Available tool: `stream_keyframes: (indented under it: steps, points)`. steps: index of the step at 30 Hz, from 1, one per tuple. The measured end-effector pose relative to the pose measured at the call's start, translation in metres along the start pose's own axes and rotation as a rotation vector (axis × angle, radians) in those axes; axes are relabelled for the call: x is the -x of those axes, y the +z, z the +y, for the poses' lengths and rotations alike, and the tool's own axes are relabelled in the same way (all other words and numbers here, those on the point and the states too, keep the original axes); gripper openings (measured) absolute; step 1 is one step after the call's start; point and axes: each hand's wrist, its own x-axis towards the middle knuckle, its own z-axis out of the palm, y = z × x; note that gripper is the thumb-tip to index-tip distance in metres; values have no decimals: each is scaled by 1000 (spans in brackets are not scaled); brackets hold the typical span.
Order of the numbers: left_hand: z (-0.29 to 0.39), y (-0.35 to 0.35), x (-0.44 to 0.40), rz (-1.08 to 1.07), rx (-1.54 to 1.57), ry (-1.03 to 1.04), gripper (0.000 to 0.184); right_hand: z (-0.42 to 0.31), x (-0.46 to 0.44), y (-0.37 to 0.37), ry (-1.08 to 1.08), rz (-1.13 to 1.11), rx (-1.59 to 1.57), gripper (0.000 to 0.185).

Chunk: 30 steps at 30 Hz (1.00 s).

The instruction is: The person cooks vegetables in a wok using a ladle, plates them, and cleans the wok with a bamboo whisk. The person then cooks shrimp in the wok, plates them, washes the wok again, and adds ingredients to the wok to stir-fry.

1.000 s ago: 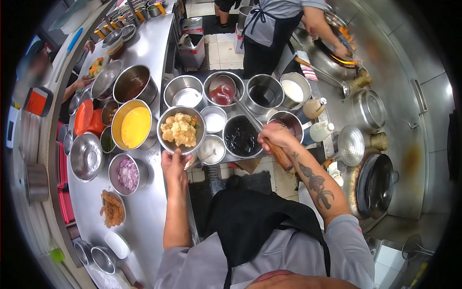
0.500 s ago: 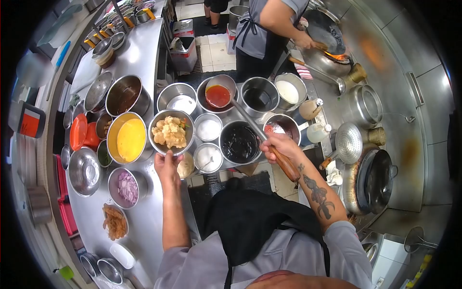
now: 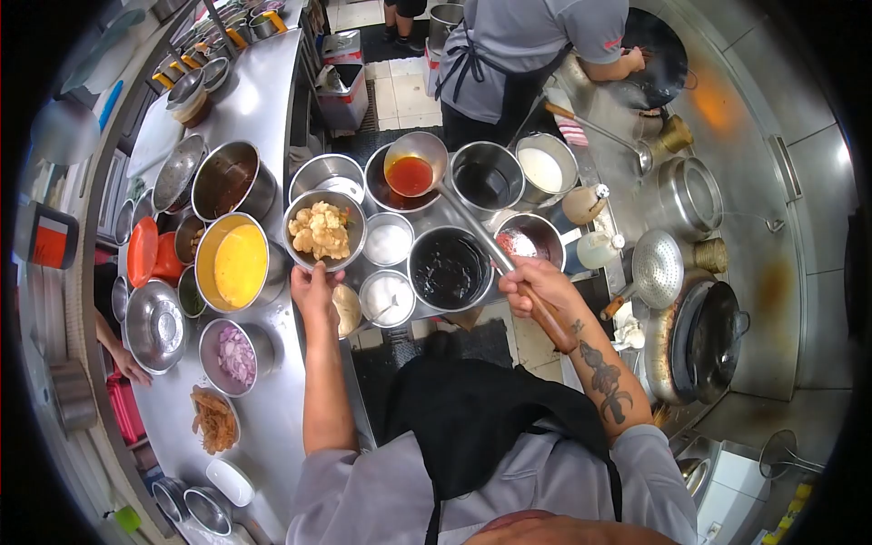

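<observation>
My left hand [image 3: 313, 289] pinches the near rim of a metal bowl [image 3: 296, 256], which holds golden battered fried pieces [image 3: 318, 229]. In my right hand [image 3: 538, 286] is a ladle [image 3: 477, 227], its wooden handle [image 3: 551, 325] angled back toward my forearm. Red sauce [image 3: 410, 176] lies in the ladle's cup, over a metal pot [image 3: 372, 187] of dark reddish liquid. Between my hands stand two tins of white granules [image 3: 389, 239] and a pot of dark, glossy liquid [image 3: 447, 268].
On the left counter [image 3: 282, 445] are a pot of yellow liquid [image 3: 238, 263], chopped onion [image 3: 235, 356] and brown fried pieces [image 3: 216, 421]. Squeeze bottles [image 3: 581, 205], a perforated skimmer [image 3: 658, 269] and woks [image 3: 713, 341] are at right. A co-worker [image 3: 518, 64] stands ahead; another person's hand [image 3: 132, 367] touches the left counter.
The co-worker ahead has leaned right, the wok there has shifted, and the flame under it no longer shows. Another person's hand has appeared at the left. My hands keep their holds, barely moving.
</observation>
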Motion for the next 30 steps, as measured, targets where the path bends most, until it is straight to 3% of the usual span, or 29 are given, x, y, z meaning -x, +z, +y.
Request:
stream_keyframes:
  steps: [5,11,15,20,30]
  points:
    - [-10,9,-15,23,11,-48,7,-1,7,-8,31,-139,-329,33]
    - [-26,40,-34,-5,19,-128,8,-8,49,3,-21,-256,-473,42]
    - [-36,75,-26,-190,92,-136,10,-9,96,-1,-85,-354,-588,51]
    - [-33,143,31,-342,100,-272,11,15,160,-29,-206,-427,-635,47]
    - [-86,286,225,-763,105,-539,13,109,354,-125,-557,-242,-804,48]
